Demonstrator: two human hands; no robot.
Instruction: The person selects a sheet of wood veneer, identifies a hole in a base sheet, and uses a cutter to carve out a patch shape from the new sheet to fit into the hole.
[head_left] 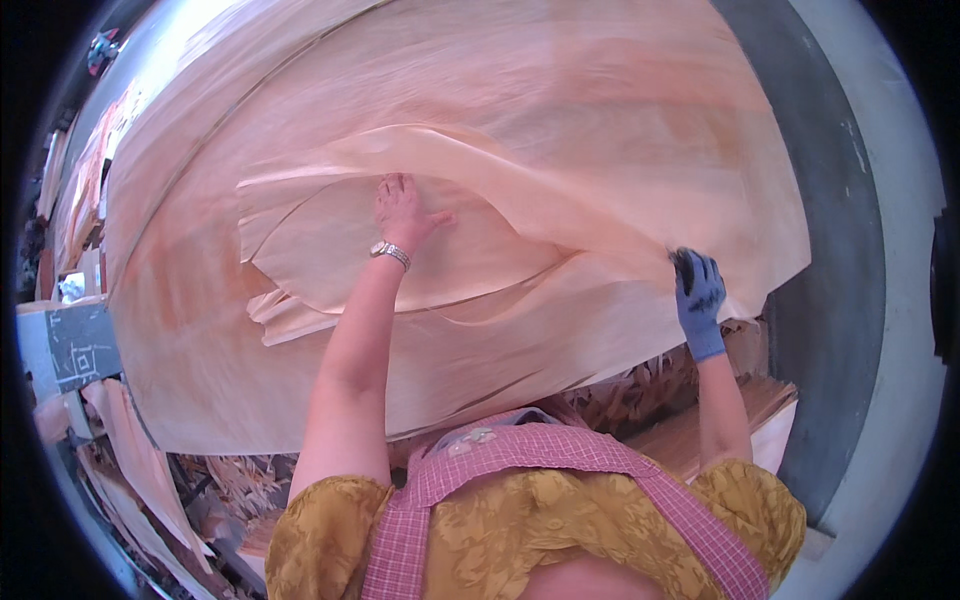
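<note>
A thin sheet of wood veneer [580,215], pale orange and rippled, lies loosely over a broad veneer layer [620,110]. My bare left hand [403,212], with a watch [390,254] on its wrist, presses flat on a piece of veneer [330,245] in the middle, fingers spread. In a blue-grey glove with dark patches, my right hand [698,283] is closed on the right edge of the rippled sheet. From there a raised fold runs leftward past my left hand. Torn, ragged ends of veneer [285,315] show at the left.
Veneer scraps [225,490] lie heaped below the near edge, left and right of my body. A stack of veneer [720,420] is beneath my right forearm. At the left stands a grey block with chalk marks [82,345]. Dark grey floor [830,200] borders the right side.
</note>
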